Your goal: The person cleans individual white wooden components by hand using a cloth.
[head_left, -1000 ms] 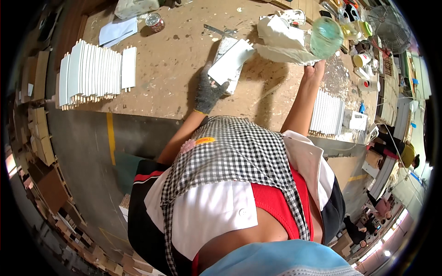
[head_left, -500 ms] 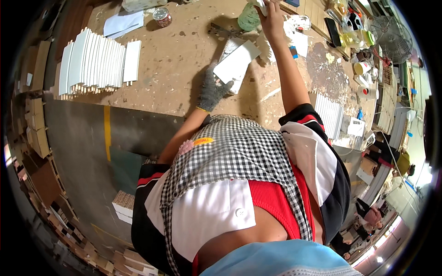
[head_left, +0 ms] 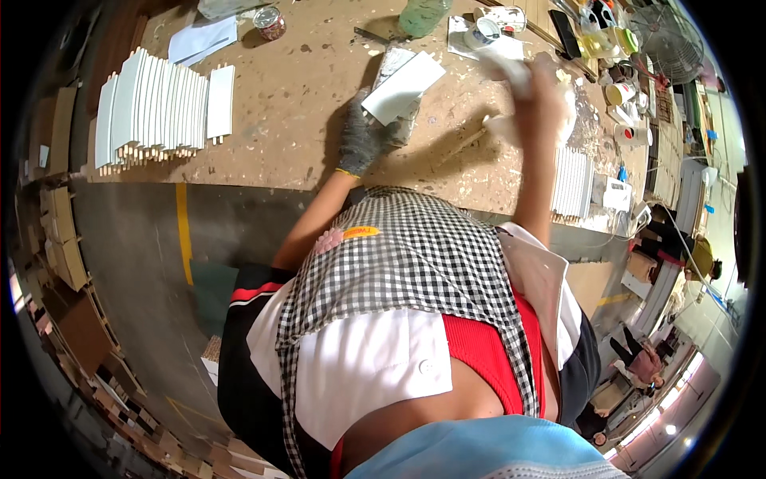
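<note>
My left hand (head_left: 361, 142), in a dark grey knitted glove, grips the lower left edge of a flat white panel (head_left: 405, 89). The panel lies at a slant over a white-stained block (head_left: 392, 65) on the workbench. My bare right hand (head_left: 539, 100) is over the bench to the right of the panel, smeared by motion. A blurred white cloth (head_left: 511, 73) shows at its fingers, and more pale, crumpled material lies below and beside the hand. The exact grip of the right fingers is hard to make out.
White slats with wooden pegs (head_left: 152, 108) stand in a row at the left; another stack (head_left: 572, 185) is at the right. Farther back are a glass jar (head_left: 269, 24), papers (head_left: 201, 40), a green container (head_left: 423, 16), a white tub (head_left: 483, 33), a phone (head_left: 563, 33) and a fan (head_left: 669, 48).
My right hand has come back from the far side of the bench toward me and to the right, bringing the white cloth. My left hand keeps its hold on the panel.
</note>
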Tool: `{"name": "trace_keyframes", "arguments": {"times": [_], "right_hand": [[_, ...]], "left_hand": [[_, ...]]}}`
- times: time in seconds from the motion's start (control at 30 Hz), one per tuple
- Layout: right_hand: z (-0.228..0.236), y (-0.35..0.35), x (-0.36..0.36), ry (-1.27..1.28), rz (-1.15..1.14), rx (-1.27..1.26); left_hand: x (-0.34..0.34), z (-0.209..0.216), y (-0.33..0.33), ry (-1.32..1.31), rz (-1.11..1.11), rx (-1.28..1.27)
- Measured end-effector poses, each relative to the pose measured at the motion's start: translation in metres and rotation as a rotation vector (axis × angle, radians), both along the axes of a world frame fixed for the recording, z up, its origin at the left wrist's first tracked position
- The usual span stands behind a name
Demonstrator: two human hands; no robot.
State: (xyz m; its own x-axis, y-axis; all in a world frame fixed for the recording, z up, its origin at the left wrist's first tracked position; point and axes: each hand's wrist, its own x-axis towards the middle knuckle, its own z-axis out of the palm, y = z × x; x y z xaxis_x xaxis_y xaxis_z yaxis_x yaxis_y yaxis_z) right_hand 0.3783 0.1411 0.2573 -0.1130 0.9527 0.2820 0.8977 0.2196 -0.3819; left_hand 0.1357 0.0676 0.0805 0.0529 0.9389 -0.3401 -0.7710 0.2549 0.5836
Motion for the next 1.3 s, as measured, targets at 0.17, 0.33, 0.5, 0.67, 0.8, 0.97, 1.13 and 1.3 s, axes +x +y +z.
{"name": "trace_keyframes", "arguments": {"times": [0.17, 0.33, 0.5, 0.67, 0.8, 0.97, 1.13, 1.3], "right_hand": [[-0.142, -0.066, -0.084, -0.039, 0.64, 0.099], [-0.162, -0.01, -0.05, -0.084, 0.339, 0.036], [-0.162, -0.039, -0.059, -0.002, 0.755, -0.134], [-0.183, 0.028, -0.046, -0.089, 0.225, 0.14], [-0.171, -0.034, -0.083, 0.092, 0.716, -0.039], [-0.19, 0.06, -0.034, -0.081, 0.229, 0.158], [-0.159, -0.036, -0.09, 0.138, 0.699, -0.079], [-0.161, -0.007, -0.074, 0.068, 0.466, -0.037]], "left_hand": [[0.008, -0.038, 0.002, 0.785, -0.006, 0.303], [0.012, 0.0, -0.007, 1.029, 0.043, 0.2], [0.0, -0.019, 0.003, 1.131, -0.286, 0.213], [0.01, -0.033, -0.001, 1.188, 0.011, 0.231], [0.006, -0.042, 0.0, 0.987, -0.044, 0.234], [0.016, -0.038, -0.005, 1.147, 0.046, 0.278], [0.009, -0.06, -0.013, 1.012, -0.056, 0.169], [0.019, -0.022, -0.005, 0.97, 0.026, 0.246]]}}
